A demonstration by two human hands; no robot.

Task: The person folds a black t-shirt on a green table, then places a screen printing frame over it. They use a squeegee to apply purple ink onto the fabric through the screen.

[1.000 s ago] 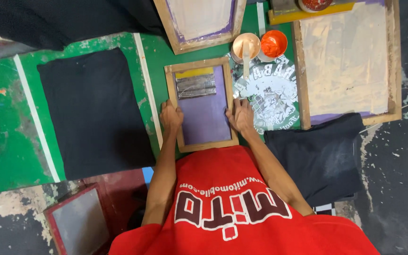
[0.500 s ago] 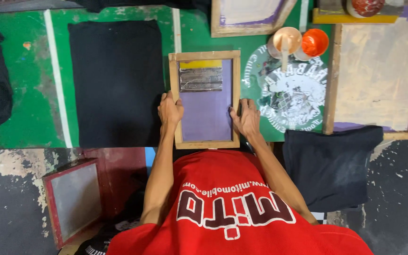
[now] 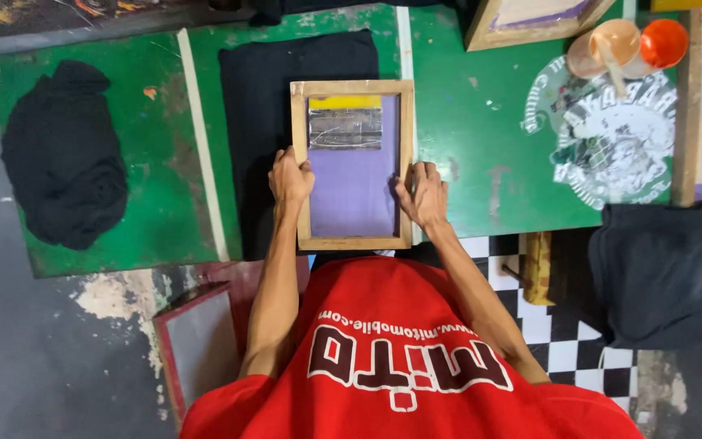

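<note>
A wooden-framed printing screen (image 3: 354, 199) with purple mesh, a yellow strip and a grey patch near its far end lies on the green table (image 3: 481, 122). It sits over the right part of a flat black cloth (image 3: 263, 114). My left hand (image 3: 290, 180) grips the frame's left rail. My right hand (image 3: 422, 193) grips the right rail. Both hands sit at the near half of the frame.
A bundled black cloth (image 3: 62, 154) lies at the table's left end. Two cups, one pale (image 3: 611, 45) and one orange (image 3: 663, 42), stand at the far right by a white print on the table. Dark fabric (image 3: 668, 268) hangs at the right. Another framed screen (image 3: 197, 345) rests on the floor.
The screen, held in both hands, has moved left across the white stripe and now lies over the flat black cloth. The view has shifted left as well.
</note>
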